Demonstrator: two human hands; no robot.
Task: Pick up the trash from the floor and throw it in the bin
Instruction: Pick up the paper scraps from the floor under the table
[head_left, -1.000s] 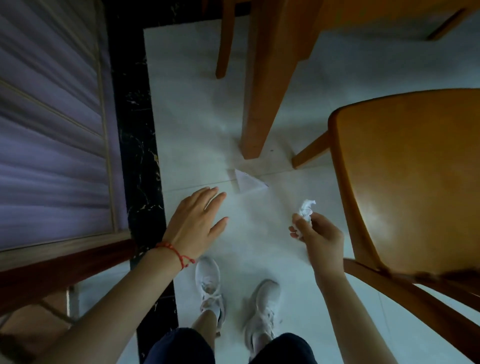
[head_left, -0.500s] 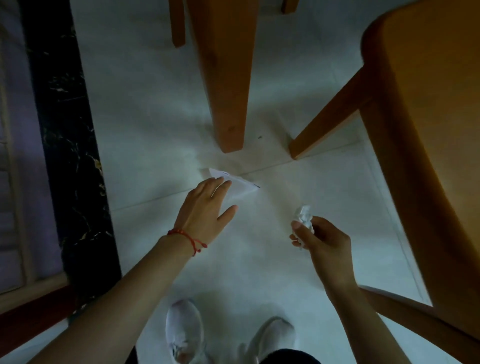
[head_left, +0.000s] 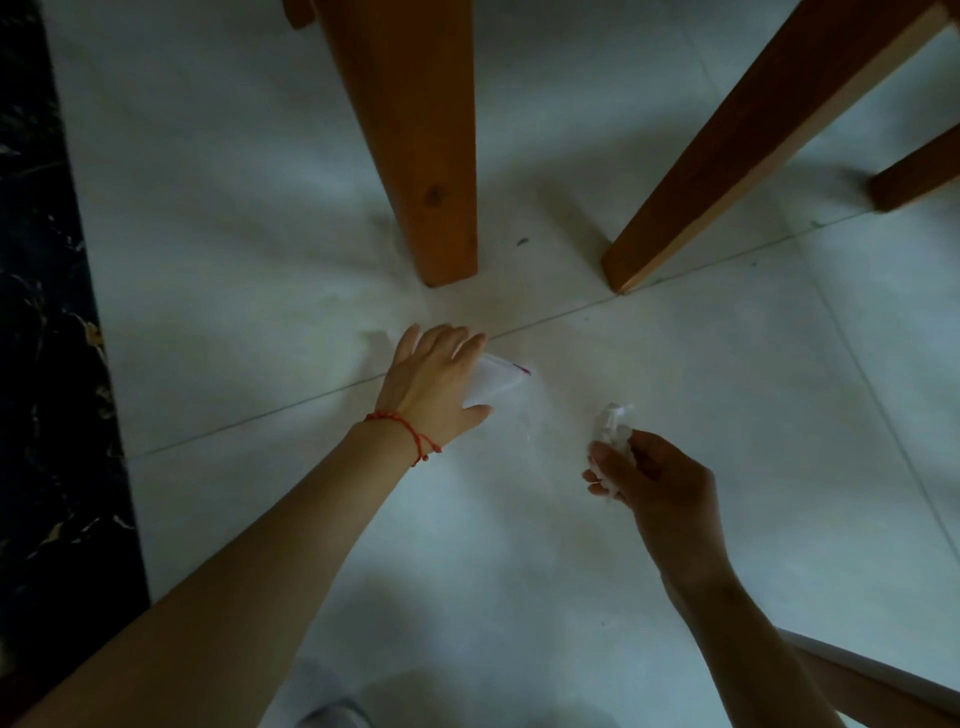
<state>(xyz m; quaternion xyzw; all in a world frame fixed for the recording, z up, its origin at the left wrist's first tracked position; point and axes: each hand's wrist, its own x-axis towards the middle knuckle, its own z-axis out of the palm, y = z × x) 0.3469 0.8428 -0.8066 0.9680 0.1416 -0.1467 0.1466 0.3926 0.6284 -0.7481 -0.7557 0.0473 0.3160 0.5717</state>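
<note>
Far left: black marble border strip (head_left: 47, 364) runs along the pale tile floor (head_left: 260, 208). Left hand (head_left: 434, 387), red string bracelet (head_left: 410, 434) on the wrist, is down at floor level over a flat white paper scrap (head_left: 498, 382); fingers straight and spread, thumb out, laid on or just above the scrap, contact not clear, not curled round it, so no grip yet. Scrap lies on the floor just near of the wooden table leg (head_left: 421, 156), its right corner poking out past the fingers. Right of that, a chair leg (head_left: 743, 156). Right hand (head_left: 652, 486) is off the floor with fingers curled round a crumpled white wad (head_left: 613, 423). Progress estimate: one piece collected, flat one not lifted, bin not in view, so both throws are left
</note>
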